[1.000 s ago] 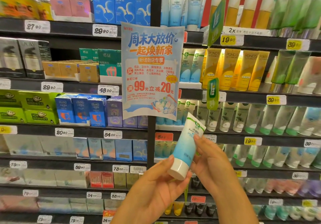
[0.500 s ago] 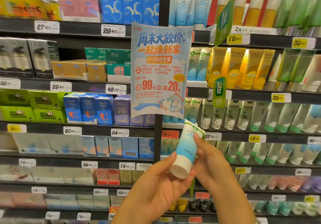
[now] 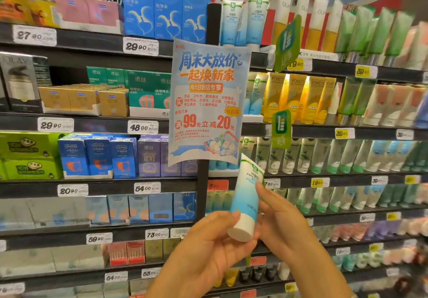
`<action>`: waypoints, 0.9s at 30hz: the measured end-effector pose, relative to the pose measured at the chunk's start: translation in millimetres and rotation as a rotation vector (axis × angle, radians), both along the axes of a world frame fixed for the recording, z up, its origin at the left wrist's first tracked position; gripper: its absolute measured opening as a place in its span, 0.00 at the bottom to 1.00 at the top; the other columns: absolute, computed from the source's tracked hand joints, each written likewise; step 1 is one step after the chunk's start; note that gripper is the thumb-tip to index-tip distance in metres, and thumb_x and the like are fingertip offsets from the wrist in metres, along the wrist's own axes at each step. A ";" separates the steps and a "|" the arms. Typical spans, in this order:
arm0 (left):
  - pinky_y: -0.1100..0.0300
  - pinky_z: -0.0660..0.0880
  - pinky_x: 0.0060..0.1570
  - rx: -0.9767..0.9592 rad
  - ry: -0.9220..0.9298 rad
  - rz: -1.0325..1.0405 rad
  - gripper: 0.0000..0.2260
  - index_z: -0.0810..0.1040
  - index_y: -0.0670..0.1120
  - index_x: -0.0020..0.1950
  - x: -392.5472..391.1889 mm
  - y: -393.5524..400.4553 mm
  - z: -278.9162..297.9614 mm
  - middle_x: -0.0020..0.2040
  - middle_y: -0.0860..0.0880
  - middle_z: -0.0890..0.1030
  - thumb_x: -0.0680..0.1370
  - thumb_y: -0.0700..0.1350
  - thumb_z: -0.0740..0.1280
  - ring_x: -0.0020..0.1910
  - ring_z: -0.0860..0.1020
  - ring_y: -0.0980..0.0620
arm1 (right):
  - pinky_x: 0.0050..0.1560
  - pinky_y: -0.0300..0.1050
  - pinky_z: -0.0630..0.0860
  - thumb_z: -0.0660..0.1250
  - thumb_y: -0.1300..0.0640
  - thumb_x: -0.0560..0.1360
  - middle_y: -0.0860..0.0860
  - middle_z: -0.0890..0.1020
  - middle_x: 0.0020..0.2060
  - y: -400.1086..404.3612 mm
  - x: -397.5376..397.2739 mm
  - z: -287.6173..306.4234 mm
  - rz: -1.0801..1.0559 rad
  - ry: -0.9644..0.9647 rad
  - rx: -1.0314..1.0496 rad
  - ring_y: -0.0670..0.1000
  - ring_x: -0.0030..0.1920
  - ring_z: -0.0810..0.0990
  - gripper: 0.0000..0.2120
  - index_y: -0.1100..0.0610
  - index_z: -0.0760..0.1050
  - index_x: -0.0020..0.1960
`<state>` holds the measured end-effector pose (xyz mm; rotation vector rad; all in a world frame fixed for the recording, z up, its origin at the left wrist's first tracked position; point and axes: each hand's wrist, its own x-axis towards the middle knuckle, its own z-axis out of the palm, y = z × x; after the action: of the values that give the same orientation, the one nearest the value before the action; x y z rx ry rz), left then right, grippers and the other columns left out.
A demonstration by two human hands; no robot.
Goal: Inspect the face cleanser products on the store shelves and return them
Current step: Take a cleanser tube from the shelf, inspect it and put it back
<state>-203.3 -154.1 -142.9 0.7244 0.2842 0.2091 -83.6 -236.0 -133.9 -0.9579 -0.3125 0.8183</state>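
Cleanser tube point(image 3: 246, 201), blue fading to white, sits tilted between our two hands in front of the shelves point(image 3: 139, 186), cap end down and toward us, crimped end up near the hanging sale poster point(image 3: 208, 103). Our left hand point(image 3: 208, 249) cradles the cap with its fingers curled around it, while our right hand point(image 3: 281, 222) pinches the tube body between thumb and fingers. Compared with a second ago the tube has barely turned and the shelves have slid a little in view, so we judge we're mid-inspection, with the return to the matching row still ahead.
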 end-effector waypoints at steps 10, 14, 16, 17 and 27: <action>0.52 0.81 0.38 0.223 -0.109 -0.020 0.21 0.78 0.35 0.53 6.1 17.3 12.5 0.47 0.34 0.82 0.62 0.37 0.72 0.43 0.83 0.39 | 0.37 0.41 0.80 0.71 0.55 0.63 0.54 0.85 0.45 -6.3 3.1 32.9 -0.051 -0.441 0.044 0.54 0.44 0.85 0.22 0.59 0.76 0.55; 0.58 0.80 0.42 0.401 -0.157 0.030 0.17 0.81 0.40 0.52 21.5 27.4 25.4 0.49 0.41 0.83 0.65 0.42 0.74 0.44 0.82 0.47 | 0.38 0.41 0.80 0.72 0.52 0.61 0.52 0.85 0.46 3.4 15.9 49.4 -0.093 -0.544 0.100 0.53 0.47 0.85 0.25 0.56 0.75 0.57; 0.59 0.79 0.46 0.549 -0.155 0.085 0.13 0.84 0.44 0.49 31.1 32.6 34.3 0.47 0.46 0.84 0.66 0.45 0.77 0.45 0.82 0.51 | 0.40 0.42 0.81 0.72 0.51 0.60 0.51 0.85 0.47 11.0 25.9 58.3 -0.094 -0.596 0.117 0.51 0.48 0.84 0.26 0.54 0.75 0.57; 0.58 0.79 0.49 0.633 -0.140 0.124 0.13 0.84 0.46 0.48 36.1 35.5 39.6 0.47 0.47 0.84 0.65 0.46 0.75 0.46 0.82 0.52 | 0.42 0.43 0.81 0.72 0.50 0.60 0.51 0.85 0.48 15.2 31.8 62.5 -0.094 -0.617 0.125 0.51 0.49 0.84 0.26 0.52 0.75 0.57; 0.56 0.77 0.52 1.131 -0.061 0.551 0.24 0.78 0.52 0.52 114.7 52.1 106.7 0.49 0.53 0.83 0.58 0.50 0.78 0.50 0.81 0.52 | 0.40 0.39 0.80 0.72 0.53 0.60 0.50 0.85 0.45 46.4 104.6 128.8 -0.075 -0.776 0.341 0.47 0.45 0.84 0.18 0.49 0.77 0.50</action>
<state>-88.6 -102.0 -36.2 1.7463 0.2915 0.9592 21.0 -189.6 -5.1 -0.9221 -1.0435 0.2753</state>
